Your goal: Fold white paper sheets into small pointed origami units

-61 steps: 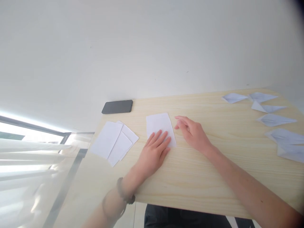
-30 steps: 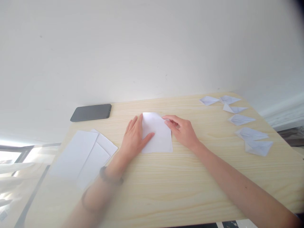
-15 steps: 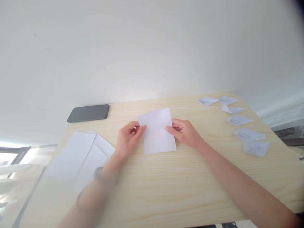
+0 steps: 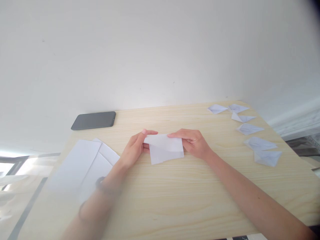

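A small sheet of white paper is held between both hands above the middle of the table. Its top part is bent over toward me, so the far edge hangs down over the lower part. My left hand grips the left side, thumb on top and fingers partly behind the sheet. My right hand pinches the upper right side, its index finger lying along the bent edge. Some fingertips of both hands are hidden behind the paper.
White paper sheets lie overlapping at the left, partly under my left forearm. A dark phone rests at the back left by the wall. Several folded white paper pieces line the right side of the wooden table.
Before, the paper was held flat and upright by its two sides. Now its top is bent down toward me, and both hands have shifted their fingers to the upper edge.
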